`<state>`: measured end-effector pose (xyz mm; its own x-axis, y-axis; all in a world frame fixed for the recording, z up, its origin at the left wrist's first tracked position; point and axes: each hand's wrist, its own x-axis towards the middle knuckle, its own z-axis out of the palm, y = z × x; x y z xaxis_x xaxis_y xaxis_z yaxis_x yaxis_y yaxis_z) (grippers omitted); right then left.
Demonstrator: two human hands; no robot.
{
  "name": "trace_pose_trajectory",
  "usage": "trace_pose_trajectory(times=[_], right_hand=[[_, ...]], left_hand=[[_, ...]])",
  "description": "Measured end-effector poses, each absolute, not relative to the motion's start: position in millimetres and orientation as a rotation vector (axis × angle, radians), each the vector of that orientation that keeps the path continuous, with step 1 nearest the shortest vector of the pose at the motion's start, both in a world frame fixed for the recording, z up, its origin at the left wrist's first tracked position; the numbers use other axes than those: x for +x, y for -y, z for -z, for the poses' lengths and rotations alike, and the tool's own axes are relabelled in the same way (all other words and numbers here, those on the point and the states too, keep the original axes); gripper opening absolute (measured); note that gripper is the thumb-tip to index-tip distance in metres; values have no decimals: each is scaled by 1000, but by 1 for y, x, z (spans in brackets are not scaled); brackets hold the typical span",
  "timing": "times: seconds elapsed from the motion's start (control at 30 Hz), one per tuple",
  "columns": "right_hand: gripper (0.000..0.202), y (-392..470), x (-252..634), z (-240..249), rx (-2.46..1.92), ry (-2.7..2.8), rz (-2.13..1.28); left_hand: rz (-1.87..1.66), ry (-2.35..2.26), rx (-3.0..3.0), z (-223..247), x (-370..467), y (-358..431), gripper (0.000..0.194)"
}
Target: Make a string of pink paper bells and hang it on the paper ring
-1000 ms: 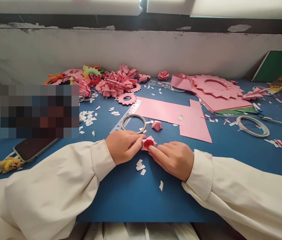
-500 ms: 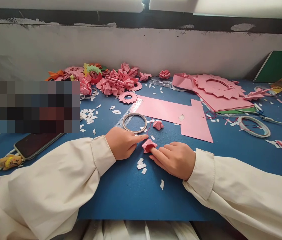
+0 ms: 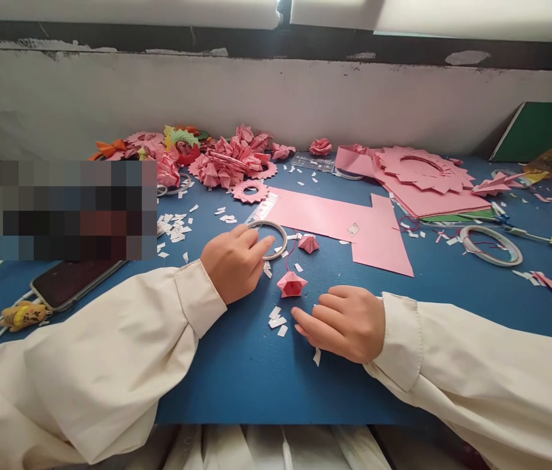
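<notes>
A small folded pink paper flower (image 3: 292, 284) lies on the blue table with its hollow side facing me, and a thin red thread (image 3: 291, 251) runs up from it. Just above it, to the right, sits a second folded pink paper piece (image 3: 308, 244). My left hand (image 3: 234, 263) reaches over the left side of a roll of tape (image 3: 282, 240), fingers bent and spread; its thumb is hidden. To the flower's lower right, my right hand (image 3: 343, 321) rests on the table with loosely curved fingers, apart from the flower and holding nothing.
A cut pink sheet (image 3: 325, 215) overlaps a clear ruler (image 3: 263, 207). Behind are piled paper flowers (image 3: 230, 163) and a large pink paper ring (image 3: 423, 168). Another tape roll (image 3: 492, 247) lies right, a phone (image 3: 75, 282) left. White scraps (image 3: 173, 226) are scattered about.
My right hand has let go of the pink flower and drawn back slightly. My left hand has moved up from beside the flower and thread to the tape roll.
</notes>
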<state>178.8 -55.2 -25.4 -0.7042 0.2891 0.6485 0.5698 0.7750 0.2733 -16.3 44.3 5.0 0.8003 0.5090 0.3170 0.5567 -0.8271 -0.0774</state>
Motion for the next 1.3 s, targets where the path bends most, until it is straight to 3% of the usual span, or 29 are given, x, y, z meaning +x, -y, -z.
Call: trace_pose_trajectory(times=[0.37, 0.5, 0.6, 0.73, 0.9, 1.3], right_hand=[[8, 49, 185, 9, -738, 2218, 456], [14, 40, 186, 11, -957, 2104, 372], [19, 35, 185, 13, -1090, 2048, 345], [24, 25, 179, 9, -1180, 2021, 368], [28, 13, 166, -2, -1117, 2128, 498], [14, 26, 167, -14, -832, 2151, 646]], left_hand=[[464, 883, -2883, 8, -14, -49, 16], [574, 956, -2958, 11, -15, -48, 29], [672, 1014, -3034, 6, -17, -43, 21], [784, 1088, -3144, -6, -18, -34, 25], [832, 1126, -3266, -14, -16, -30, 26], [882, 1066, -3240, -20, -13, -10, 26]])
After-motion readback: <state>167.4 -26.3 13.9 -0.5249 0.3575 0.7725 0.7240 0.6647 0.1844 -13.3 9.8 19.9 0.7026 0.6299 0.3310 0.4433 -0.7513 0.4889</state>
